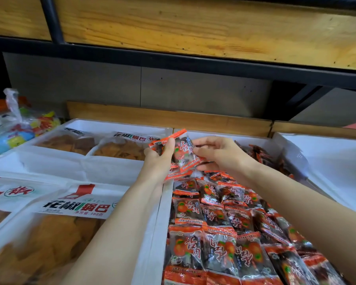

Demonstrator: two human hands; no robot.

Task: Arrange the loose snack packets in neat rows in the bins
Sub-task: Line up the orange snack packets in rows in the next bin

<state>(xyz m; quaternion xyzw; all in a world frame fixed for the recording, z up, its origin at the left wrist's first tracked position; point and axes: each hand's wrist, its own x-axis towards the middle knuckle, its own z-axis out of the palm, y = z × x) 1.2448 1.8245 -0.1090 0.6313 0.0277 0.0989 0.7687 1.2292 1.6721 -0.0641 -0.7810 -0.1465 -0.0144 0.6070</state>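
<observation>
Small orange-and-clear snack packets (218, 233) with dark fruit inside lie in rows across the near part of the middle white bin (162, 212). More of them sit in a loose heap (261, 155) at the bin's far right. My left hand (159, 159) grips a small stack of packets (162, 144) above the bin's left wall. My right hand (220, 155) pinches one packet (185, 155) by its lower right edge, held against that stack.
The left bin (49, 161) holds large bags of crisps (56, 229) with white labels. An empty white-lined bin (327, 157) lies at the right. Bagged colourful sweets (19, 128) sit at the far left. A wooden shelf (193, 27) hangs overhead.
</observation>
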